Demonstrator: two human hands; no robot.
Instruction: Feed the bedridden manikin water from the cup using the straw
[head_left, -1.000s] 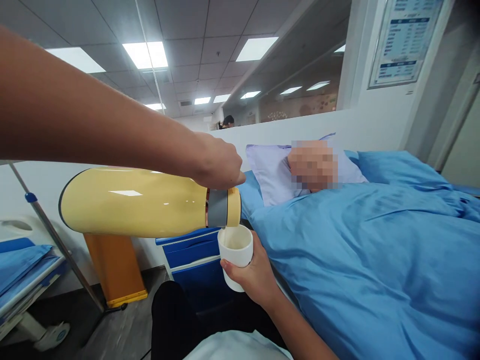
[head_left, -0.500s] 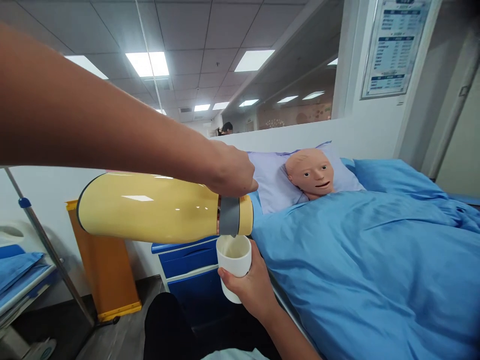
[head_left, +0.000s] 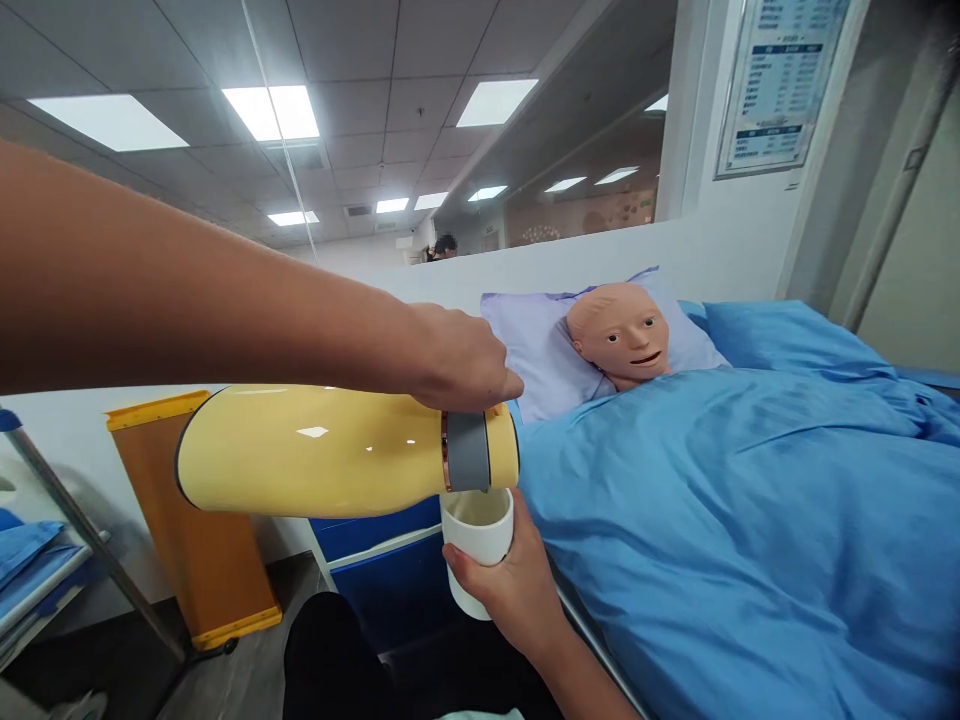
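My left hand (head_left: 469,355) reaches in from the left, fingers closed at the neck end of a yellow thermos jug (head_left: 315,455); its grip on the far side is partly hidden. The jug lies almost level, with its grey collar and spout end just over a white cup (head_left: 480,540). Wrapped round the cup from the right is my right hand (head_left: 514,580), thumb toward me. The cup is nearly upright, its mouth partly covered by the jug. I cannot make out any liquid.
A manikin head (head_left: 622,335) lies on a lilac pillow (head_left: 536,350), under a blue quilt (head_left: 735,500). A blue bedside cabinet (head_left: 390,570) stands below the jug. At left are an orange folding panel (head_left: 199,550) and a metal pole (head_left: 97,545). A person (head_left: 445,247) is far behind.
The jug and cup sit slightly lower and farther right in view, as the head view has shifted. The spout end stays over the cup, and both hands keep their holds.
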